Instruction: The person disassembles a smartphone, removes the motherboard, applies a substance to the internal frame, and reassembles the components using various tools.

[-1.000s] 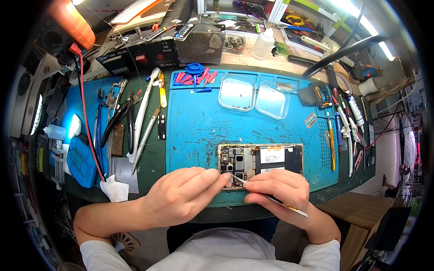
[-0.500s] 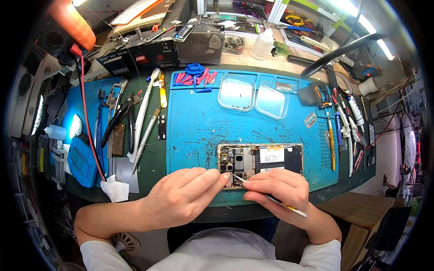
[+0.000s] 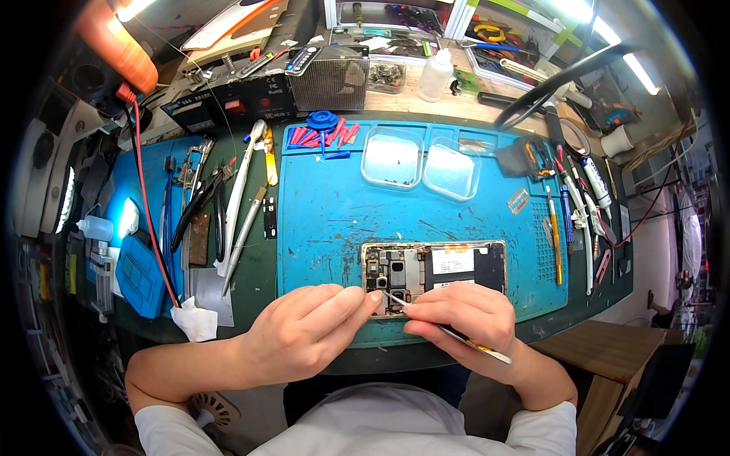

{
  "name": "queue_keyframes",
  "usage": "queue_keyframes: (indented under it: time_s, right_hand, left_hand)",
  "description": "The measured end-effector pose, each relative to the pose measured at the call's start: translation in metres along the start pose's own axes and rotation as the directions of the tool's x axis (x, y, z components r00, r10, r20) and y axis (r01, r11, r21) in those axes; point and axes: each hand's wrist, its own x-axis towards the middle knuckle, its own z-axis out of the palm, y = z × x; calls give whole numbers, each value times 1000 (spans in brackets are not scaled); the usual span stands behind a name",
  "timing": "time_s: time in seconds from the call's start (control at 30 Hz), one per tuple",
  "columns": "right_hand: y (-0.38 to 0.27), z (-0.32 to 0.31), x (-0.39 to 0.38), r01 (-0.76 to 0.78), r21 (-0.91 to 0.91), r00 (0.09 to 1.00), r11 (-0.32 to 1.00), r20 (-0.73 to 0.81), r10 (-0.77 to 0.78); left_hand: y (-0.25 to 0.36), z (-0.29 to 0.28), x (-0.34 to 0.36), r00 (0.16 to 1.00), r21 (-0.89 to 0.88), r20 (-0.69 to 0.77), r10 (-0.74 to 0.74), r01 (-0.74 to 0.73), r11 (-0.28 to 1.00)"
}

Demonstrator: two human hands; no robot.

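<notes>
Right hand (image 3: 465,319) pinched closed on a slim tool (image 3: 397,300), tip over the opened phone (image 3: 415,267). Left hand (image 3: 308,328) at the phone's left end, fingertips together; whether holding anything, indiscernible. Beyond the phone, bare mat (image 3: 323,209) reaches the trays (image 3: 391,154).

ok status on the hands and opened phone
Right hand pinching slim silver metallic tool, tip over opened black-and-silver rectangular phone. Left hand at phone's left end, grip unclear. Only hands and tool cover it.

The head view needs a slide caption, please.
Right hand holding a slim tool over an opened phone, left hand alongside.
</notes>
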Motion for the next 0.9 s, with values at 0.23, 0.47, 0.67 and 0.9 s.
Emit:
queue_keyframes:
  time_s: [0.23,0.47,0.67,0.9]
  right_hand:
    - [2,-1,-8,30,78,998,997,-59,-25]
    - [10,-24,-31,-123,202,910,972,-367,192]
    - [12,-48,-36,-92,-414,937,906,-344,-62]
    - [27,-70,-60,-27,-689,953,725,-236,-188]
  left_hand:
    - [-1,2,0,999,-7,-39,17,-18,1000]
    - [-1,3,1,998,11,-55,36,-36,999]
    - [2,4,-2,998,4,-53,30,-30,1000]
    - [2,3,-4,996,12,-77,39,-39,999]
